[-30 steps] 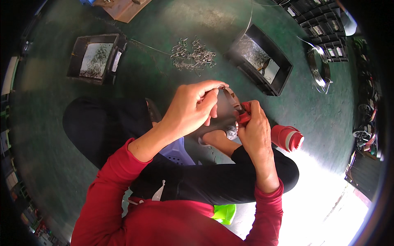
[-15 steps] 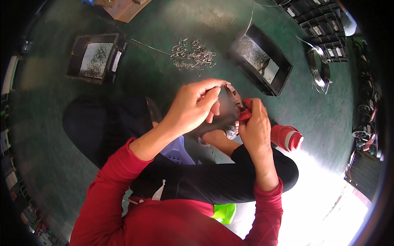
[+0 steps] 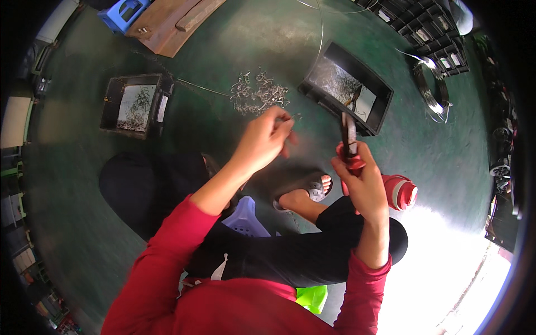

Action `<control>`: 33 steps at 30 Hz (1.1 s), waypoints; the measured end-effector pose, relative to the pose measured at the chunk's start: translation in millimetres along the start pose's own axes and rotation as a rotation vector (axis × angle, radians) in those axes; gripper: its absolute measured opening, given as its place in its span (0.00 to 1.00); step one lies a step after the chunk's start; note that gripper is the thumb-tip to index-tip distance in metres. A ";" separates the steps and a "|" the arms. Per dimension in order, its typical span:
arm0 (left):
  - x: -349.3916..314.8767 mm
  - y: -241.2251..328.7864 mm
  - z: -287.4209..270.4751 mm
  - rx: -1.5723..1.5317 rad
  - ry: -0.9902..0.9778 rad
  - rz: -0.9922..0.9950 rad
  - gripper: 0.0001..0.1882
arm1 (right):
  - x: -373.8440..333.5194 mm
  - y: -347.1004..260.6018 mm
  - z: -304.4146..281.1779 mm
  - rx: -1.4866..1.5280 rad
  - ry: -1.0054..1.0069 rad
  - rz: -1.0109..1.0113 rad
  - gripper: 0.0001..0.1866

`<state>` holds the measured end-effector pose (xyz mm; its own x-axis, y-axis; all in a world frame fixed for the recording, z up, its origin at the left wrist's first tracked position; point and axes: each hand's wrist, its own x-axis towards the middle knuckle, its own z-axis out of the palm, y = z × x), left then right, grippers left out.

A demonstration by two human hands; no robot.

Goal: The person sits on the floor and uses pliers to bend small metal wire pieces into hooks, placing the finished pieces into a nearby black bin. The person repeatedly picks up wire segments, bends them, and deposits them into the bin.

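My left hand (image 3: 261, 139) is closed in a pinch, blurred by motion. A small bent piece of wire (image 3: 297, 116) sticks out past its fingertips, just in front of a pile of bent wire hooks (image 3: 259, 92) on the green floor. My right hand (image 3: 365, 181) is wrapped round the red handles of pliers (image 3: 349, 137), whose dark jaws point away from me. Those jaws stand apart from the wire, near the front corner of a black crate (image 3: 379, 114) holding more wire pieces.
Another black crate (image 3: 106, 109) with wire pieces stands at left. Right of my right hand is a red bottle (image 3: 399, 191). A wire coil (image 3: 432, 89) lies near stacked black crates (image 3: 419, 25). Wooden boards (image 3: 173, 28) and a blue stool (image 3: 124, 14) are at far left.
My hands have moved apart: the pliers have come off the wire and swung to the right, jaws now pointing away from me. The view has shifted slightly.
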<state>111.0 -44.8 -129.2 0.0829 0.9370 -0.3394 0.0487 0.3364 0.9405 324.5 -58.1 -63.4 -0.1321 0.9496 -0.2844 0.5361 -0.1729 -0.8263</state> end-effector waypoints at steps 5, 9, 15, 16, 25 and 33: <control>121.2 6.8 66.6 0.231 0.064 0.361 0.20 | -1.0 -1.5 -24.8 0.049 0.174 0.038 0.15; 179.2 -27.8 88.8 0.499 0.273 0.433 0.21 | -1.7 1.3 -38.2 0.032 0.274 0.093 0.14; 145.6 -176.1 25.6 0.434 0.426 0.426 0.08 | 2.4 4.5 -35.7 -0.098 0.319 0.144 0.15; 145.7 -197.1 8.8 0.404 0.538 0.408 0.09 | 4.4 4.6 -35.5 -0.097 0.275 0.206 0.16; 270.4 -254.5 -116.2 0.833 0.664 0.382 0.04 | 35.9 10.5 -14.3 -0.136 0.136 0.265 0.20; 301.7 -227.3 -69.4 0.677 0.282 0.581 0.08 | 51.5 20.7 -8.3 -0.174 0.156 0.365 0.20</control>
<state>55.9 168.0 -444.1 0.0357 0.9592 0.2806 0.6520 -0.2352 0.7208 335.7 -10.7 -91.2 0.2123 0.8650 -0.4546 0.6587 -0.4703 -0.5873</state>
